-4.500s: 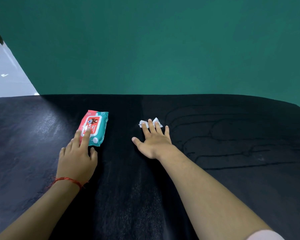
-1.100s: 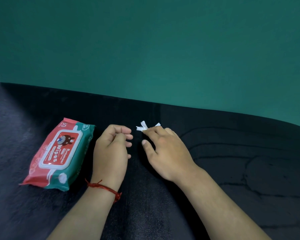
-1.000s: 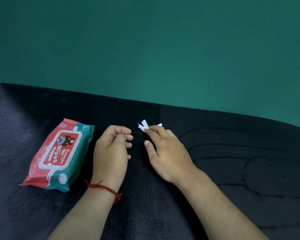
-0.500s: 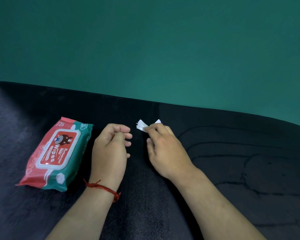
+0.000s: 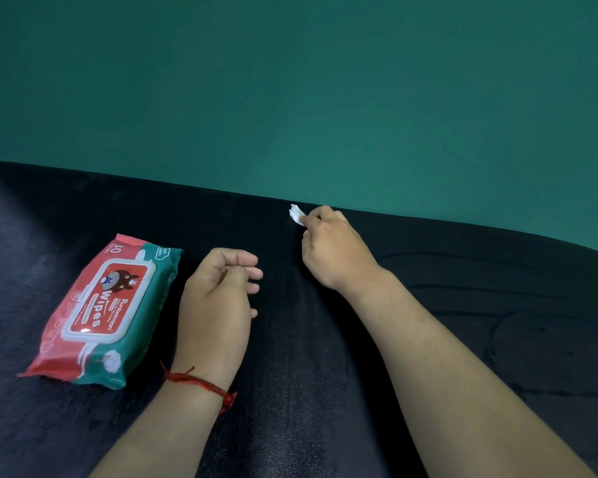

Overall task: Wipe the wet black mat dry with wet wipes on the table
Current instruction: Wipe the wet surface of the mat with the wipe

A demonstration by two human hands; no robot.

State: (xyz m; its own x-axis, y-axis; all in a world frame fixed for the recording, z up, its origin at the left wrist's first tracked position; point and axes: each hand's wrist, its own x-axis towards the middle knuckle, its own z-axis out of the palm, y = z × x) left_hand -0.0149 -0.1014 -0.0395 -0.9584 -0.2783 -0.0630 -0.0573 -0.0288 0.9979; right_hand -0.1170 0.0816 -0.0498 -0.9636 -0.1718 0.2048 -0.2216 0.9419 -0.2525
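Through the head camera I am looking down on a wide, soft-looking black mat [image 5: 497, 339] that is filling the lower half of the view. A flat red and teal plastic pack of wipes [image 5: 104, 312] is lying on it with its label facing up, and I am taking that pack as my marker.

Just to the right of the pack, the left hand [image 5: 218, 298] is hanging low over the mat with its fingers loosely curled and gripping nothing. I cannot tell whether it is touching the fabric. A thin red string bracelet [image 5: 201, 384] is sitting round that wrist, level with the pack's near end.

Further right of the pack and beyond its far end, the right hand [image 5: 332, 250] is reaching towards the mat's back edge. It is pinching a small crumpled white wet wipe [image 5: 296, 213] between thumb and fingertips, and the wipe is sticking out on the side facing the pack. Whether the wipe is pressing on the mat I cannot tell.

Well to the right of the pack, past the right forearm, darker curved streaks are showing on the mat. A plain green wall [image 5: 290, 98] is rising behind the pack.
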